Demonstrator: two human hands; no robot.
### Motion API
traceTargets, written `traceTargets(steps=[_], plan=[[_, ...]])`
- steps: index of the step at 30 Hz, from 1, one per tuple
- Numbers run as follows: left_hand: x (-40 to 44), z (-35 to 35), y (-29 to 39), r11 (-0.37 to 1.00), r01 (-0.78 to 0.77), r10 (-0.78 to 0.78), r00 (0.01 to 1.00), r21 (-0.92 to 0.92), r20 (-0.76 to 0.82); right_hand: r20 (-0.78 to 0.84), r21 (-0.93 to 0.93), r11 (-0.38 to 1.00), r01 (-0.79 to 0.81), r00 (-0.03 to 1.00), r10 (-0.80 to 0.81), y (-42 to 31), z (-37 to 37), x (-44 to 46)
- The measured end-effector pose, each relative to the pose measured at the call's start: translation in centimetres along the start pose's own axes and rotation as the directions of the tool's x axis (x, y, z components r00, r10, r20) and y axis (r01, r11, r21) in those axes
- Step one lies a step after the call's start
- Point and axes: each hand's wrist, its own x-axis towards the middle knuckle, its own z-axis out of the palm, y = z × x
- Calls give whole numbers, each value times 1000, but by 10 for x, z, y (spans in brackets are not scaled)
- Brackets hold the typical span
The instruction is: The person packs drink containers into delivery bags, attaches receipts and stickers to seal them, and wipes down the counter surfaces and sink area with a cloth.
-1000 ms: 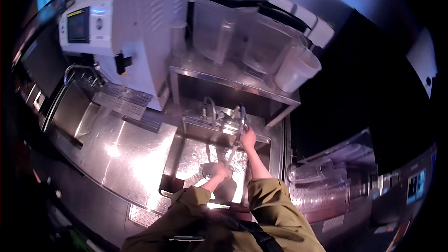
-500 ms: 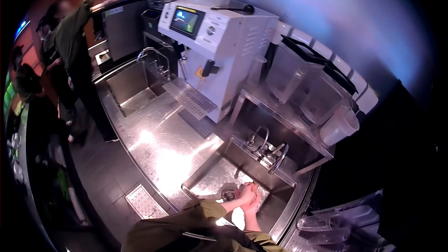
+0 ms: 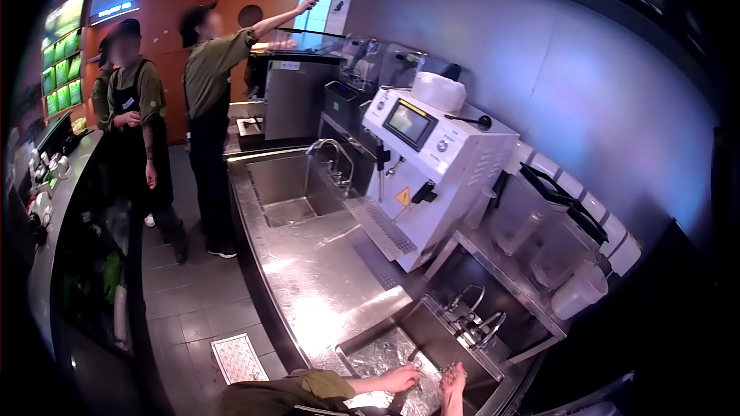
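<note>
Over the near sink [image 3: 493,385], my left hand [image 3: 399,379] points to the right with its fingers loosely stretched. My right hand [image 3: 453,382] is raised beside it, palm turned inward, fingers apart and slightly bent. A gap separates the two hands, and I see no held object in either. The fingers look wet and a little blurred. Under them the metal sink bottom shines with water. A double-spout faucet [image 3: 476,322] rises at the sink's back edge, just beyond my right hand.
A white machine [image 3: 443,162] with a screen stands on the steel counter. Clear containers [image 3: 551,239] and a measuring jug [image 3: 580,294] sit on a metal shelf. Another sink [image 3: 289,212] lies farther off. Co-workers stand along the aisle, one person [image 3: 212,69] with an arm stretched out.
My hands were pressed together low in the sink; now they are apart. The view has tilted up, showing more of the co-workers and the wall.
</note>
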Motion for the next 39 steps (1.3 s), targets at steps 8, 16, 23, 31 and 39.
traceTargets(steps=[8, 16, 23, 31, 39], plan=[[-33, 30, -21, 955, 268, -284, 951, -129, -125, 73, -504, 850, 157, 988, -139, 65, 12, -26], [-15, 15, 18, 437, 443, -766, 639, -783, -67, 344, -711, 661, 239, 938, 30, 106, 36, -40], [-39, -35, 40, 481, 295, -539, 842, -825, -14, 484, -692, 404, 599, 799, -355, 88, 27, -87], [-39, -197, 22, 922, 312, -386, 797, -231, -465, 838, -536, 78, 840, 541, -67, 44, 194, -58], [-297, -132, -48, 458, 888, -441, 182, -46, -879, 732, -657, -248, 712, 681, 14, 120, 221, -59]])
